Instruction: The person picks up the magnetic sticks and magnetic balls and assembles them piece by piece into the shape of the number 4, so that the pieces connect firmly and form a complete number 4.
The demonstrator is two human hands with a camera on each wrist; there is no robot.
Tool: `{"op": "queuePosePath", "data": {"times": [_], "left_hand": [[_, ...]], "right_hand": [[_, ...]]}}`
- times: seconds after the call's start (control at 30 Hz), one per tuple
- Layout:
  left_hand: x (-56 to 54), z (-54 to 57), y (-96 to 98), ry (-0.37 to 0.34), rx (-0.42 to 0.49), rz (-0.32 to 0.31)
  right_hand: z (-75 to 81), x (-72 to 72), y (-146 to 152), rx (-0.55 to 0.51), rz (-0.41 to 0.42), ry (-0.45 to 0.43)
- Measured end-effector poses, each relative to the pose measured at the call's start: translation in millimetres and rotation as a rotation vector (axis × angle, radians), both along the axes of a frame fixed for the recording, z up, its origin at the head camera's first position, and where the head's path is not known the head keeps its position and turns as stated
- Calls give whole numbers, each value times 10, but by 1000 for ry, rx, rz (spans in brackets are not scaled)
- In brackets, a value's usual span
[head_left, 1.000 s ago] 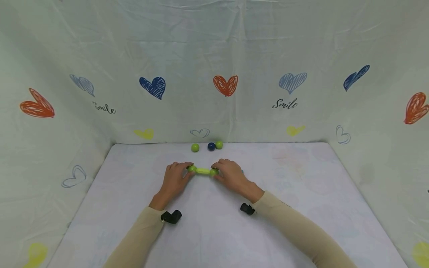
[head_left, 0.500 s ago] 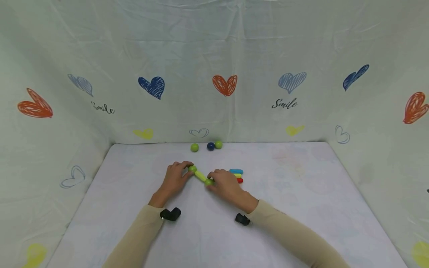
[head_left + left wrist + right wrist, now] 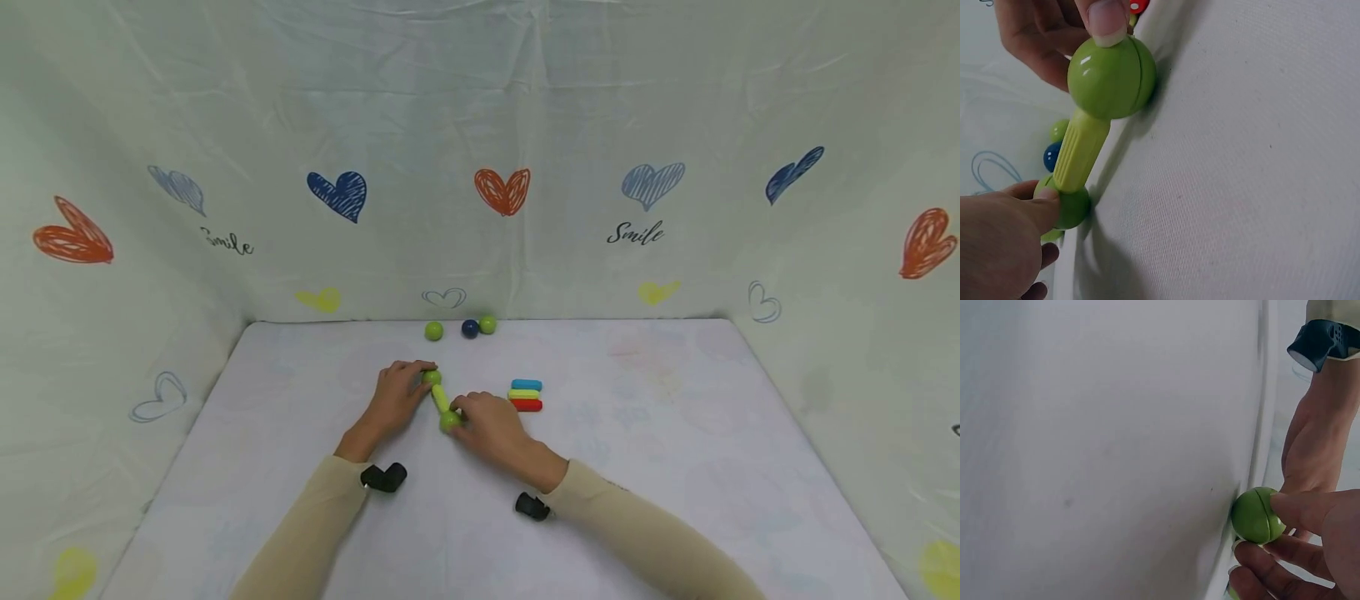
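Note:
A yellow-green rod (image 3: pixel 440 398) joins two green balls, one at each end, like a small dumbbell lying slanted over the white table. My left hand (image 3: pixel 396 395) pinches the far green ball (image 3: pixel 431 378) between thumb and fingers. At the near end, my right hand (image 3: pixel 491 429) grips the other green ball (image 3: pixel 450 421). The left wrist view shows the ribbed rod (image 3: pixel 1082 150) between both balls, with a right fingertip pressed on the upper ball (image 3: pixel 1107 78). In the right wrist view my fingers hide the rod, and only the near ball (image 3: pixel 1257 515) shows plainly.
Blue (image 3: pixel 527 384), yellow (image 3: pixel 523 394) and red (image 3: pixel 527 406) rods lie side by side right of my right hand. Near the back edge sit a green ball (image 3: pixel 433 331), a dark blue ball (image 3: pixel 470 328) and another green ball (image 3: pixel 487 324). A white curtain (image 3: pixel 405 250) surrounds the table (image 3: pixel 637 467).
My right hand has swung its end of the joined piece toward me and left, turning it from level to slanted. The left hand stays nearly in place. The coloured rods have come into sight.

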State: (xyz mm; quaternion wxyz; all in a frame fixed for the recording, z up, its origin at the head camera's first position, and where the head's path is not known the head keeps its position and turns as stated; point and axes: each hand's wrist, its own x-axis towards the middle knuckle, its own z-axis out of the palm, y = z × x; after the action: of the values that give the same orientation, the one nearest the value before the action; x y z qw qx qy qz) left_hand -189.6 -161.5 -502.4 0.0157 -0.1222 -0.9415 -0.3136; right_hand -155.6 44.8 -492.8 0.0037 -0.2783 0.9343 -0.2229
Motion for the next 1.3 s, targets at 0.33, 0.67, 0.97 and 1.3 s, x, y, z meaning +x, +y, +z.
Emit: {"op": "queuePosePath", "data": {"times": [0.33, 0.67, 0.97, 1.3], "left_hand": [[-21, -23, 28, 53, -52, -2], [-29, -18, 33, 51, -27, 2], [199, 22, -23, 126, -89, 26], [538, 151, -31, 145, -155, -53]], "right_hand": [[0, 59, -139, -49, 27, -23], [-9, 77, -224, -74, 43, -39], [34, 55, -12, -103, 1, -30], [143, -164, 542, -137, -118, 148]]}}
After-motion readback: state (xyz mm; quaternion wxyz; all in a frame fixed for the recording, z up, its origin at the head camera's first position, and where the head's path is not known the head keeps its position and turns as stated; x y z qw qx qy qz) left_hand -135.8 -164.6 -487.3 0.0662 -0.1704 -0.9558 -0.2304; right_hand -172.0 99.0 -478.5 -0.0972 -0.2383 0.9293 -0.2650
